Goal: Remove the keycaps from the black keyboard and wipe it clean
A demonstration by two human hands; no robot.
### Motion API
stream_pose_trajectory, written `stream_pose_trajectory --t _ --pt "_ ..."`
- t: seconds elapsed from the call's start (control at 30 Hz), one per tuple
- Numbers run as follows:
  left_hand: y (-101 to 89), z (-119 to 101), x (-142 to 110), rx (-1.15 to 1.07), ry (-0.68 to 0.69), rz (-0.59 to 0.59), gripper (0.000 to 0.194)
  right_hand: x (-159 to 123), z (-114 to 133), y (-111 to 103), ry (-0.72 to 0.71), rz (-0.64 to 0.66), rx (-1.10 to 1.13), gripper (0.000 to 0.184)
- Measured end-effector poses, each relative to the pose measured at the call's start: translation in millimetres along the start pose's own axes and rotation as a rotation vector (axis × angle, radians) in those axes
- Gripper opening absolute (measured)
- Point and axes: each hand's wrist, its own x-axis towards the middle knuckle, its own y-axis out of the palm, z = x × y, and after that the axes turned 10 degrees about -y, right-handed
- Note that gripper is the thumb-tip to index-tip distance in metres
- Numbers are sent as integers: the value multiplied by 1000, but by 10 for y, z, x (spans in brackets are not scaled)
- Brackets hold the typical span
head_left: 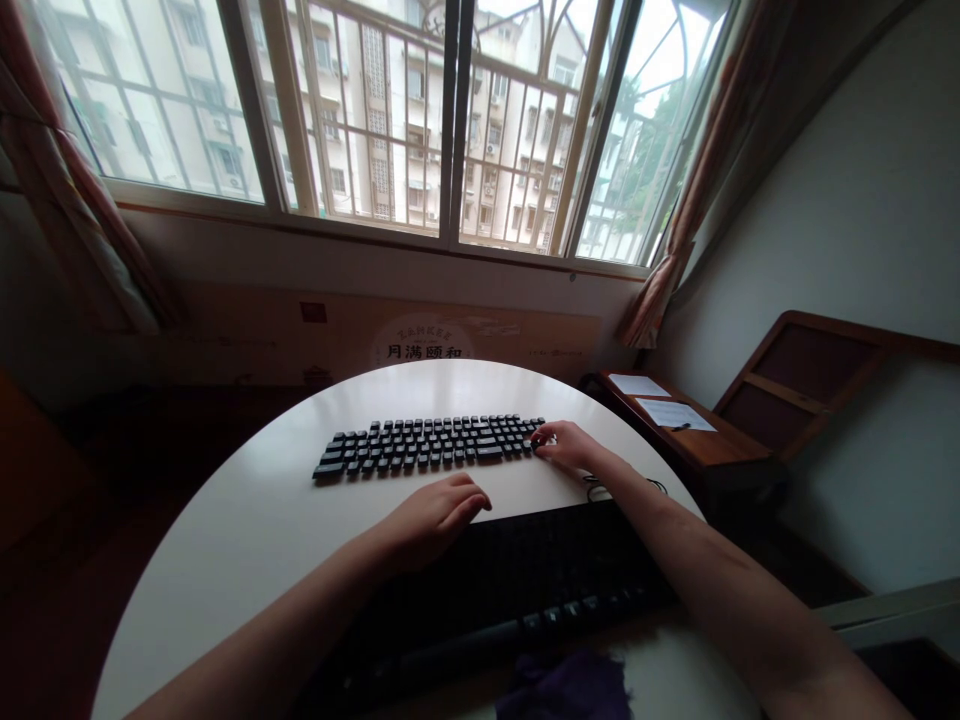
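Note:
Black keycaps [431, 444] lie in keyboard-like rows on the white round table [247, 510]. At the right end of these rows, my right hand [566, 445] pinches a dark keycap [537, 440] between thumb and fingers. My left hand [442, 508] is loosely curled, with no object visible in it, over the far left part of a black keyboard [547, 560]. That keyboard lies close to me, and keycaps show along its near edge. Its dark middle shows little detail.
A thin black cable [596, 488] loops by my right forearm. Purple cloth [566, 685] lies at the near edge. Right of the table, a wooden chair [739, 450] bears papers [675, 413] and a pen. Beyond the table stand a wall and a barred window [450, 130].

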Motion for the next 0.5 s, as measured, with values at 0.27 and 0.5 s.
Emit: stream_pose_trajectory --t 0.27,0.5 --pt "-16 -31 -6 -3 2 1 58 0 15 -8 -16 -58 56 21" --pt "-13 -23 -2 7 13 4 58 -30 64 -29 -44 -144 97 30"
